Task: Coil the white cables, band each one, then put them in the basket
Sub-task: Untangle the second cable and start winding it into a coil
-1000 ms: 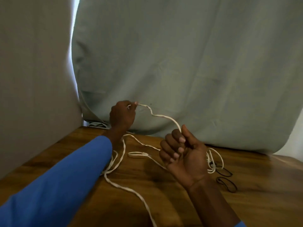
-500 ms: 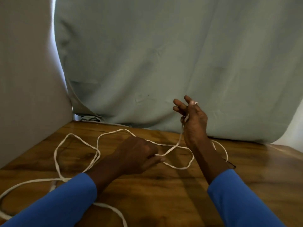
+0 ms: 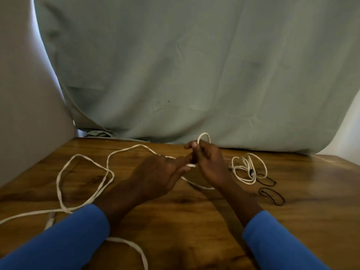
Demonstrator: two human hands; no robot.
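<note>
A long white cable (image 3: 81, 180) lies in loose loops over the left half of the wooden table (image 3: 194, 221) and runs up to my hands. My right hand (image 3: 211, 162) grips the cable at the table's middle, and a small loop stands up above its fingers. My left hand (image 3: 161, 172) meets it from the left and pinches the cable between thumb and fingers. A second white cable (image 3: 246, 169), coiled and held by a dark band, rests on the table to the right. No basket is in view.
Two loose black bands (image 3: 271, 195) lie on the wood right of the coiled cable. A grey-green cloth (image 3: 194, 75) hangs along the table's far edge, and a pale panel (image 3: 23, 114) closes off the left side.
My right hand came down from chest height to the table's middle, and my left hand moved right to meet it. A small loop now stands above the right hand.
</note>
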